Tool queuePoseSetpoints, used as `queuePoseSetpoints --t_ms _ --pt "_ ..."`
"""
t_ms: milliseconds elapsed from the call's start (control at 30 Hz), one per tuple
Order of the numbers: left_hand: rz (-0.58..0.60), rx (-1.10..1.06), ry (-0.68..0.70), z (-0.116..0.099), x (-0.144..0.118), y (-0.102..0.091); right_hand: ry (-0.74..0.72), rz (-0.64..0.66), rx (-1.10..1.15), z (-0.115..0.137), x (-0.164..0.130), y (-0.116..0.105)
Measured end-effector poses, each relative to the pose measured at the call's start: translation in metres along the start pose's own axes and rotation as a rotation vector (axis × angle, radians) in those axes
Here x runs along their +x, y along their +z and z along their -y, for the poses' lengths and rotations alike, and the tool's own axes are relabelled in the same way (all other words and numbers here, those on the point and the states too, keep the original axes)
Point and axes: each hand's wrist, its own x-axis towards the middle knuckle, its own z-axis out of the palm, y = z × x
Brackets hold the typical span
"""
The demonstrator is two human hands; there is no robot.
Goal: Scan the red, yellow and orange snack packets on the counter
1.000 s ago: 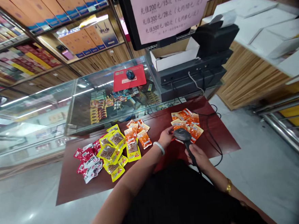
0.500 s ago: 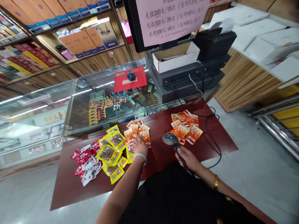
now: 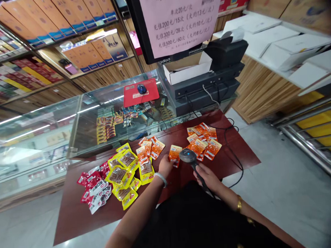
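My left hand (image 3: 165, 165) holds an orange snack packet (image 3: 174, 153) up in front of the black barcode scanner (image 3: 188, 156). My right hand (image 3: 207, 177) grips the scanner's handle, its head pointing at the packet. On the dark red table (image 3: 75, 217) lie an orange packet pile (image 3: 150, 149) in the middle, a second orange pile (image 3: 202, 140) on the right, yellow packets (image 3: 123, 172) and red-and-white packets (image 3: 94, 182) to the left.
A glass display counter (image 3: 77, 122) stands behind the table with a red mouse pad and mouse (image 3: 141, 89) on it. A cash register unit (image 3: 207, 79), a printer and a monitor with a pink notice (image 3: 179, 17) sit to the right. The scanner cable (image 3: 236, 160) loops over the table's right end.
My left hand went from the right orange pile to the middle pile, picked up an orange packet and brought it to the scanner. The scanner shifted slightly left.
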Motion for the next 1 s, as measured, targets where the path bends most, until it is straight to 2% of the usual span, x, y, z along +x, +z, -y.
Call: queuePoseSetpoints --t_ms 67,200,333,433,533,600,633,700,767,833,1000 --pt "0.042 -0.042 0.054 -0.009 -0.002 0.01 -0.014 -0.004 0.009 0.002 -0.002 -0.002" --pt "0.103 -0.072 0.064 -0.025 -0.008 0.024 -0.038 -0.014 0.021 -0.001 0.0 -0.009" --pt "0.133 -0.003 0.103 -0.028 -0.008 0.031 -0.039 -0.014 0.033 -0.007 0.003 -0.019" --pt "0.131 -0.044 0.015 -0.027 -0.007 0.038 -0.039 -0.03 0.029 -0.007 0.0 -0.024" --pt "0.185 -0.171 -0.052 -0.034 -0.007 0.051 -0.018 -0.059 0.041 -0.003 -0.006 -0.026" --pt "0.25 -0.296 0.032 -0.044 -0.007 0.062 0.0 -0.083 0.053 -0.001 -0.011 -0.027" --pt "0.307 -0.364 0.11 -0.049 -0.007 0.067 0.004 -0.095 0.056 0.0 -0.012 -0.028" --pt "0.346 -0.454 0.253 -0.057 -0.005 0.07 0.011 -0.105 0.057 0.001 -0.011 -0.027" --pt "0.324 -0.451 0.302 -0.057 -0.004 0.061 0.018 -0.102 0.054 0.002 -0.007 -0.025" --pt "0.211 -0.326 0.249 -0.047 -0.005 0.039 0.022 -0.079 0.042 0.002 0.001 -0.018" --pt "-0.298 0.267 -0.068 0.012 -0.032 -0.047 0.025 0.065 -0.046 -0.001 0.019 0.014"
